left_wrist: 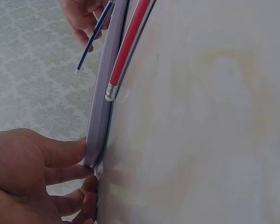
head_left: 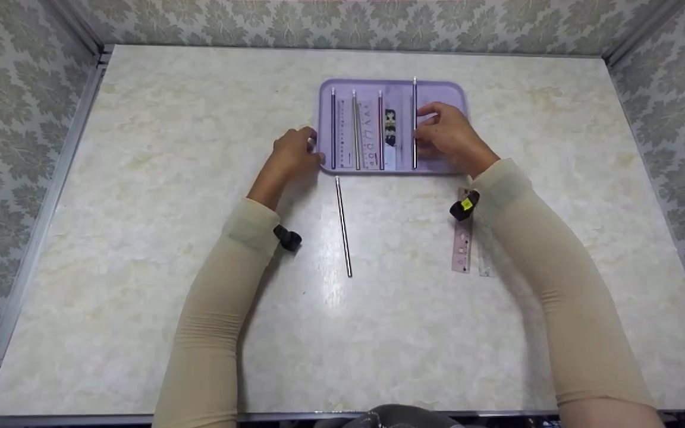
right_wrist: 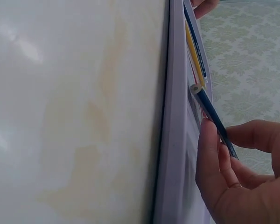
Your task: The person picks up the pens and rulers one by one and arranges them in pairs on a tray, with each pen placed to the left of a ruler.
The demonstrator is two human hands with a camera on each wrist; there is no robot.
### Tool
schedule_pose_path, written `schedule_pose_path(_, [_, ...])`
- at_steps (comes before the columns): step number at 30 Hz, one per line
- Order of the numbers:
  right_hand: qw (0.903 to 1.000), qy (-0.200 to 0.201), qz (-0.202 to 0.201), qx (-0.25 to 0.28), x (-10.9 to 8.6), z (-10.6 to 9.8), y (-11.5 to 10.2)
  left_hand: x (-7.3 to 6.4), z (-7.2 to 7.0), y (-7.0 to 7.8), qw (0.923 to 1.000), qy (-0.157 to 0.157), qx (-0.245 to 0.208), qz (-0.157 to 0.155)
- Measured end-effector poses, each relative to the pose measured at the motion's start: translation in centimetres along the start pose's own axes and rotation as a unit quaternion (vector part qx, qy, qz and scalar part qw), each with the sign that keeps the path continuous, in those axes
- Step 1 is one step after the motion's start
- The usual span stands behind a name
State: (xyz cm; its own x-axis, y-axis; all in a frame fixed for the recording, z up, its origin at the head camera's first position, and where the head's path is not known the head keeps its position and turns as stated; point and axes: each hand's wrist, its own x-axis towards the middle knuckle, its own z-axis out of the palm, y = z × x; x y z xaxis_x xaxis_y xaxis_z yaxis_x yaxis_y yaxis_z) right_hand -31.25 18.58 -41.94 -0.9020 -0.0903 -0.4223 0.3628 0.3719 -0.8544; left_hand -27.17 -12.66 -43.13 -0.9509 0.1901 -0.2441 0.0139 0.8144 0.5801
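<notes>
A purple tray [head_left: 393, 173] lies toward the back of the table. My left hand [head_left: 295, 151] holds its left edge near the front corner; the left wrist view shows thumb and fingers pinching the rim [left_wrist: 97, 121]. Over the tray's right part, my right hand [head_left: 446, 134] pinches a dark blue pencil [head_left: 415, 119], seen tilted above the tray in the right wrist view. Inside lie another dark blue pencil [head_left: 333, 128], a yellow pencil [head_left: 357, 134], a red pencil [head_left: 381, 131], clear rulers [head_left: 370, 139] and a dark patterned flat piece [head_left: 390, 125].
In front of the tray lies a red pencil [left_wrist: 128, 49] with a white eraser. A pink ruler [head_left: 461, 249] and a clear strip [head_left: 486, 264] lie by the right forearm, partly hidden by it. Patterned walls [head_left: 354, 24] stand round the table.
</notes>
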Motion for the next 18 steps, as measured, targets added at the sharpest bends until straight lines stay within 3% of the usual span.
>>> schedule_pose_path(8, [0.9999, -0.008, 0.007, -0.007, 0.4, 0.7, -0.1, -0.2, -0.1, 0.2, 0.9999, -0.007, -0.01, -0.011])
schedule_pose_path(18, [0.9948, 0.012, 0.04, -0.093, 0.5, 1.5, -1.0, -0.2, -0.1, 0.3, 0.9999, -0.007, -0.002, -0.013])
